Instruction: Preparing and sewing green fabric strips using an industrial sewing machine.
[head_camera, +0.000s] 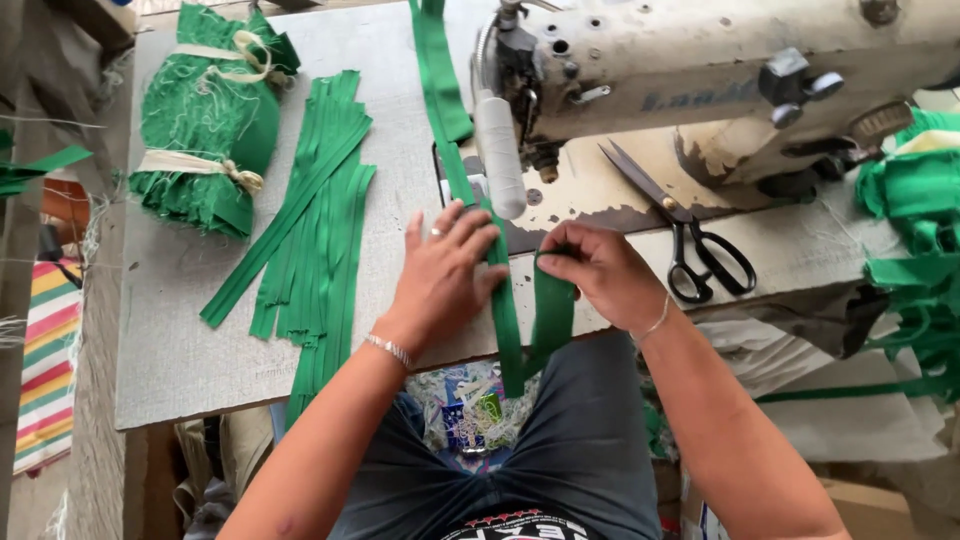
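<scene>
Green fabric strip (503, 300) runs from the far side under the sewing machine (720, 80) head toward the near edge of the worktop (180, 330), then folds back up in a loop; left hand (440, 275) lies flat on it with fingers spread, pressing; right hand (600, 270) pinches the folded end between fingertips, closed on it; strip looks light, soft, limp, likely to slip or twist unless held flat, best taken at its edges near the fold; loose cut strips (310, 220) lie left; tied green bundle (205, 120) far left, bound with pale ties; black-handled scissors (690, 245) right of the hands; small colourful packets (470, 410) below the near edge, in the lap
</scene>
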